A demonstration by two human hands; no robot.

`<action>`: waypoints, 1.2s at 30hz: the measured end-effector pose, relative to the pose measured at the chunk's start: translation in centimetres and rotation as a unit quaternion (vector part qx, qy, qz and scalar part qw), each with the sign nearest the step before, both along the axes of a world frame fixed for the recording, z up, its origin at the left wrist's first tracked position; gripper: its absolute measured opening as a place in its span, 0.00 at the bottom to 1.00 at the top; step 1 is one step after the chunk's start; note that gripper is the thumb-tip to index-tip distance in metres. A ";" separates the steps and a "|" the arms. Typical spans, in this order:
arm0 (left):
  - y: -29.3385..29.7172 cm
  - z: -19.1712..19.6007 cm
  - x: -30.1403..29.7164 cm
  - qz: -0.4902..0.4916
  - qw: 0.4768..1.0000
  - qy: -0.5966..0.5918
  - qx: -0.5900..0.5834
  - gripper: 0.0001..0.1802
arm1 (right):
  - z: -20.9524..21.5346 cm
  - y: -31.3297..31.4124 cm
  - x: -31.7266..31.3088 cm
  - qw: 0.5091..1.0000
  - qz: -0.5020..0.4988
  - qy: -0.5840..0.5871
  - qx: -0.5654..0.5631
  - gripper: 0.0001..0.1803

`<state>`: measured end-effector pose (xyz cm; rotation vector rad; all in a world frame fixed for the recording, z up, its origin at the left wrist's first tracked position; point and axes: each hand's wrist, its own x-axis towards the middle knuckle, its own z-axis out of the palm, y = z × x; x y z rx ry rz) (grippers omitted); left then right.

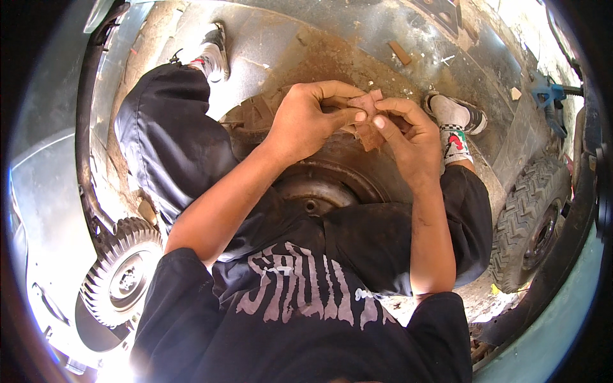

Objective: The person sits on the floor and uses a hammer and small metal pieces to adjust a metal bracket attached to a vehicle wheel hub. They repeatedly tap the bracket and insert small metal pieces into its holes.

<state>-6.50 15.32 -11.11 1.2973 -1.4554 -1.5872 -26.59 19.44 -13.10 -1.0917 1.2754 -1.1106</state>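
Observation:
Between my hands, out in front of my lap, is a small, creased reddish-brown piece of sandpaper [369, 135] with uneven edges. My left hand [303, 121] pinches its left side between thumb and fingers. On its right side my right hand [414, 137] has a pinching hold too, thumb near the middle of the piece. The two thumbs almost meet over it. Part of the sandpaper is hidden by the fingers. Below it, between my legs, lies a wheel [313, 191] with a dusty metal rim and a round hub hole.
A knobbly tyre [533, 223] stands at the right, and a geared-looking wheel [124, 277] at the left. A blue metal tool [552, 96] is at the upper right. A small brown strip [400, 53] lies on the dusty metal sheet [332, 38] ahead. Vehicle panels [54, 210] flank me.

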 end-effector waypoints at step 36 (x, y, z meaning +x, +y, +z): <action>0.1 -0.7 -0.1 0.051 0.993 0.080 0.068 0.14 | -0.4 0.0 0.4 0.998 -0.050 -0.026 -0.014 0.12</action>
